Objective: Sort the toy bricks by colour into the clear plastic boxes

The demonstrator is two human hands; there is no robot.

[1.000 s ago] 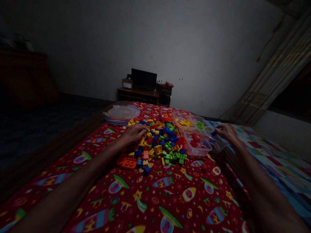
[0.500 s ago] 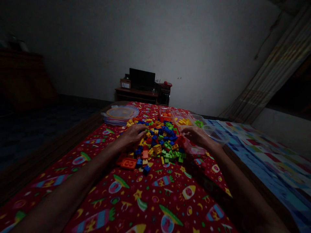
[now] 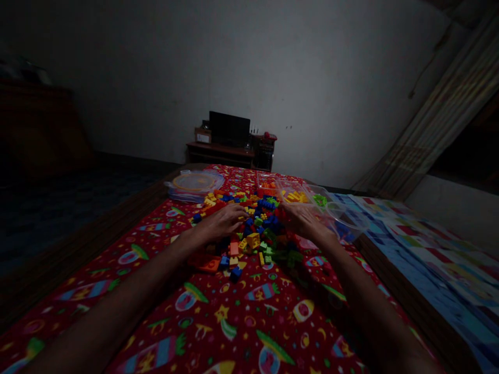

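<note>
A pile of toy building blocks (image 3: 254, 240) in blue, yellow, green, red and orange lies on a red patterned cloth (image 3: 249, 322). My left hand (image 3: 226, 221) is over the pile's left side, fingers bent together at the blocks; anything between them is too small and dark to make out. On the right side, my right hand (image 3: 302, 219) reaches down among blue and red blocks, its fingertips lost in shadow. Behind the pile, one clear container (image 3: 281, 188) holds yellow blocks. A round clear container (image 3: 356, 221) beside my right wrist has blue blocks in it.
Stacked clear lids (image 3: 195, 184) lie at the back left of the cloth. Another clear container holds green blocks (image 3: 320, 200), and one further back holds orange blocks (image 3: 268, 184). A checked bedspread (image 3: 429, 228) spreads to the right. A television (image 3: 229, 129) stands by the far wall.
My left hand has shifted right over the blocks, its fingers closer together. My right hand has moved left into the pile. Blue blocks now show in the round container.
</note>
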